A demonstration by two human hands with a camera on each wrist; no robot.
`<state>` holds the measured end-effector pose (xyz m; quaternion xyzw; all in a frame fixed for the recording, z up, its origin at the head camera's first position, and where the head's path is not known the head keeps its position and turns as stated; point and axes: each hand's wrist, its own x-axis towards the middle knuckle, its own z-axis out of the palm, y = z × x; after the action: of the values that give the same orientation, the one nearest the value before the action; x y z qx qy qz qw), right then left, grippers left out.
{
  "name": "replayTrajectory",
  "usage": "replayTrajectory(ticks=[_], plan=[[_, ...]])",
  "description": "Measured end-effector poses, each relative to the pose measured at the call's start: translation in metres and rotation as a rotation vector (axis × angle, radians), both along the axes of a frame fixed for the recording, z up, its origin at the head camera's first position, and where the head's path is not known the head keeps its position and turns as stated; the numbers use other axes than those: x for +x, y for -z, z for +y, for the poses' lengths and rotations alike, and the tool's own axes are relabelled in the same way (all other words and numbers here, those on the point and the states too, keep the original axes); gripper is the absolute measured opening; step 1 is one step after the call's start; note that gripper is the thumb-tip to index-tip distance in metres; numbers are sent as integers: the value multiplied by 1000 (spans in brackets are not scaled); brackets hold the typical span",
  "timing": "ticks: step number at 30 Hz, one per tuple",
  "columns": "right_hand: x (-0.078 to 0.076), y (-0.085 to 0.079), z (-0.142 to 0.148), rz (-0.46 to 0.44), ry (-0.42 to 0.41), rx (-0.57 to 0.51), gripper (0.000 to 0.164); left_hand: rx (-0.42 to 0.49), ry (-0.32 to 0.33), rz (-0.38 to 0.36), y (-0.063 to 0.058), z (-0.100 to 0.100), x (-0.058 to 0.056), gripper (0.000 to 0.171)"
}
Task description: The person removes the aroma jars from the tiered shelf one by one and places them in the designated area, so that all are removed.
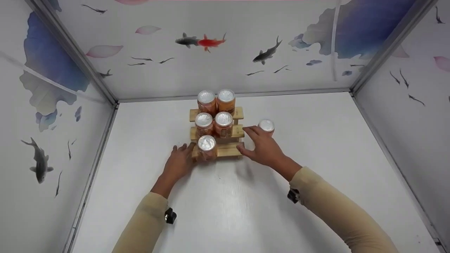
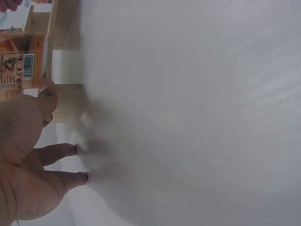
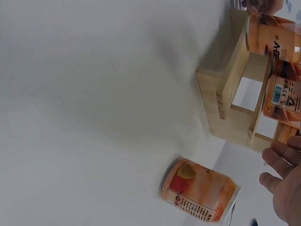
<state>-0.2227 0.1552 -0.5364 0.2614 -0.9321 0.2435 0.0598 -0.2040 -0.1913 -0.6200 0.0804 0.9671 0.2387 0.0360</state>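
Note:
A three-step wooden rack point(image 1: 230, 150) stands on the white table. Orange cans with silver lids sit on it: two on the top step, two on the middle, and one front can point(image 1: 207, 144) on the left of the lowest step. My left hand point(image 1: 180, 162) touches the rack's left end beside that can; two of its fingers point(image 2: 66, 180) reach straight down to the tabletop. At the right end my right hand point(image 1: 264, 147) is held with spread fingers and nothing in its grasp. Behind it stands a loose can point(image 1: 266, 125), upright on the table and partly hidden in the head view.
White panels printed with fish and petals enclose the table at the back wall point(image 1: 225, 70), left wall point(image 1: 45, 140) and right wall point(image 1: 415, 105). Bare white tabletop point(image 1: 225, 203) lies in front of the rack and to both sides.

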Motion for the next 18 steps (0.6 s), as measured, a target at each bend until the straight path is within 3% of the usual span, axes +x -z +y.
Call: replayTrajectory(ticks=[2, 12, 18], plan=[[2, 2, -4, 23, -23, -9, 69, -3, -8, -26, -14, 5, 5, 57], [9, 7, -27, 32, -93, -55, 58, 7, -15, -5, -18, 10, 9, 54], [10, 6, -41, -2, -112, -60, 63, -11, -15, -3, -20, 11, 7, 58]])
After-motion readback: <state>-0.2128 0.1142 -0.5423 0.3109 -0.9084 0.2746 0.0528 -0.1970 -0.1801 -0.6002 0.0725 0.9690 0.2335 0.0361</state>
